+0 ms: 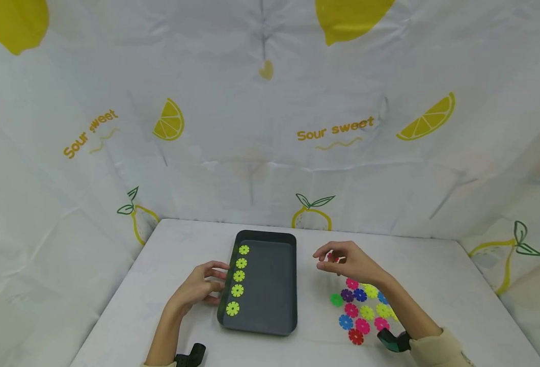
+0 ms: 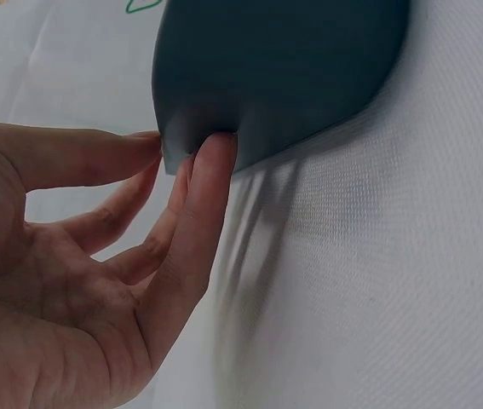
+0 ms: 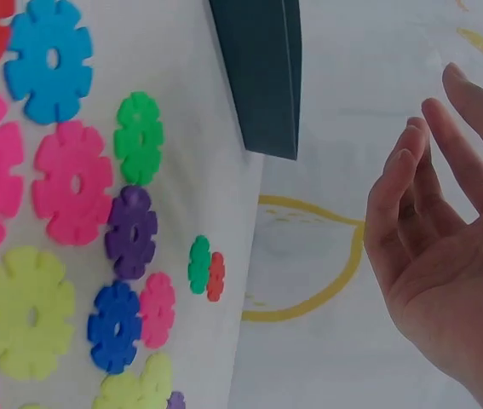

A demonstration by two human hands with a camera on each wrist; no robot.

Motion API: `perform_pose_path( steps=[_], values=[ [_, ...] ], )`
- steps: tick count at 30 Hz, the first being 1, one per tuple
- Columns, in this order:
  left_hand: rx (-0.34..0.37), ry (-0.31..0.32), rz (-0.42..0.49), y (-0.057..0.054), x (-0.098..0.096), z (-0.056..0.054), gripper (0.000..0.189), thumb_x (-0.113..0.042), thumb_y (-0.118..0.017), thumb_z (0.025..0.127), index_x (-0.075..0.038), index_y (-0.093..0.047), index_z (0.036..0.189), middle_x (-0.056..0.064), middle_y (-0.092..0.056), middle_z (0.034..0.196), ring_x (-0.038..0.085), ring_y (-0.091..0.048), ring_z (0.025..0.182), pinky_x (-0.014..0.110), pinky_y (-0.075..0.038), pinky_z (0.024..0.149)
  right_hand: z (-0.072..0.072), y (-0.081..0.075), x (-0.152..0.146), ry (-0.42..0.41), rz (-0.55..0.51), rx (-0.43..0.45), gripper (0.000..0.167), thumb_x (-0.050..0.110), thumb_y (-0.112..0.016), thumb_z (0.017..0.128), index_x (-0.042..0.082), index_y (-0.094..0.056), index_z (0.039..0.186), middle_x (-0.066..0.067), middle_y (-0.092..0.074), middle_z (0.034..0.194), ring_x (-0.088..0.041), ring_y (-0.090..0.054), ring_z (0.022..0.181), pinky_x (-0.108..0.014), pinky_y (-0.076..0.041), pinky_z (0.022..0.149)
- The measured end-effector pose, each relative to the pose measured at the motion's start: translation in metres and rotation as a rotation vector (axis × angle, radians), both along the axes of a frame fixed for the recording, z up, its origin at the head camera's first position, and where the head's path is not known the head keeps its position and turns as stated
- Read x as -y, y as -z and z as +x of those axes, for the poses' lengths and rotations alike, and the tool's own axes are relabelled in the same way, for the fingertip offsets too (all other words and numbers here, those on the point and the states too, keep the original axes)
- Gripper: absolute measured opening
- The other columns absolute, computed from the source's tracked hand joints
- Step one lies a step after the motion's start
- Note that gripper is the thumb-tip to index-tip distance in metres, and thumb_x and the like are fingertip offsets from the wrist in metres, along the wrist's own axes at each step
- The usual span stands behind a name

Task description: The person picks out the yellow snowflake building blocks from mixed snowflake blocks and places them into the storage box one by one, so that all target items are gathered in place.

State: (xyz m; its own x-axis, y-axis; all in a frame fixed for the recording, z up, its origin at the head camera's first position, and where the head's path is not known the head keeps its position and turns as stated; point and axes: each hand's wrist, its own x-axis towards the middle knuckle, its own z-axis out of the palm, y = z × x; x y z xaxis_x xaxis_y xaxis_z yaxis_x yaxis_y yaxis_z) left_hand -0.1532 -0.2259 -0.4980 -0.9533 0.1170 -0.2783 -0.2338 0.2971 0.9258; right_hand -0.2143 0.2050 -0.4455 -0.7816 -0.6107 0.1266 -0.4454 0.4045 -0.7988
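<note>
On the table (image 1: 313, 331), I rest the left hand (image 1: 194, 287), fingers loosely bent, against the tray (image 1: 267, 285), presumably to steady its row of yellow discs (image 1: 237, 278), while the empty, loosely curved right hand (image 1: 354, 261) hovers near the scattered discs (image 1: 362, 297), likely for easy reach.

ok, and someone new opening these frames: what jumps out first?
Probably the five yellow flower-shaped discs lined up along the left side of the dark tray, whose edge the left hand touches. Next, the multicoloured discs scattered on the white table to the tray's right, with the empty right hand raised nearby. Behind the table, a white backdrop printed with yellow lemons.
</note>
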Motion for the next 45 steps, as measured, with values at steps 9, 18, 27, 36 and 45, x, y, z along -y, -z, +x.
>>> perform_pose_path(
  steps=[9,18,27,36,45],
  values=[
    [0.001,-0.004,-0.001,0.001,0.000,0.001,0.057,0.003,-0.068,0.088,-0.006,-0.062,0.144,0.019,-0.067,0.126,0.025,-0.071,0.096,0.040,-0.066,0.070,0.013,0.011,-0.030,0.197,0.030,-0.045,0.034,0.022,-0.083,0.095,0.005,-0.077,0.124,-0.017,-0.078,0.115,-0.006,-0.067,0.087,-0.024,-0.060,0.069],
    [-0.009,0.002,-0.003,0.001,0.000,0.001,0.058,0.003,-0.067,0.087,-0.006,-0.061,0.144,0.020,-0.067,0.127,0.024,-0.072,0.097,0.040,-0.066,0.070,0.018,0.033,-0.067,0.300,0.129,-0.016,0.042,0.023,-0.085,0.094,0.004,-0.076,0.130,-0.020,-0.076,0.117,-0.004,-0.068,0.087,-0.021,-0.060,0.071],
    [-0.003,-0.004,0.001,0.002,0.000,0.000,0.059,0.003,-0.068,0.086,-0.006,-0.061,0.144,0.020,-0.067,0.127,0.024,-0.072,0.096,0.040,-0.066,0.069,0.021,0.054,-0.090,0.364,0.200,0.061,0.041,0.028,-0.087,0.092,0.007,-0.079,0.126,-0.013,-0.079,0.117,-0.013,-0.066,0.090,-0.019,-0.058,0.071],
    [0.006,-0.007,0.011,0.003,0.001,0.001,0.059,0.003,-0.069,0.087,-0.006,-0.061,0.145,0.020,-0.067,0.129,0.024,-0.072,0.096,0.041,-0.066,0.071,0.015,0.065,-0.101,0.398,0.238,0.057,0.036,0.026,-0.088,0.091,0.008,-0.082,0.121,-0.006,-0.077,0.103,-0.009,-0.056,0.076,-0.019,-0.048,0.063],
    [0.005,-0.009,0.005,0.003,0.000,0.000,0.059,0.003,-0.069,0.087,-0.006,-0.061,0.145,0.020,-0.067,0.129,0.023,-0.073,0.096,0.041,-0.067,0.070,0.012,0.070,-0.101,0.404,0.265,0.043,0.038,0.029,-0.090,0.089,0.008,-0.083,0.119,-0.002,-0.070,0.094,-0.009,-0.050,0.070,-0.020,-0.041,0.058]
  ],
)
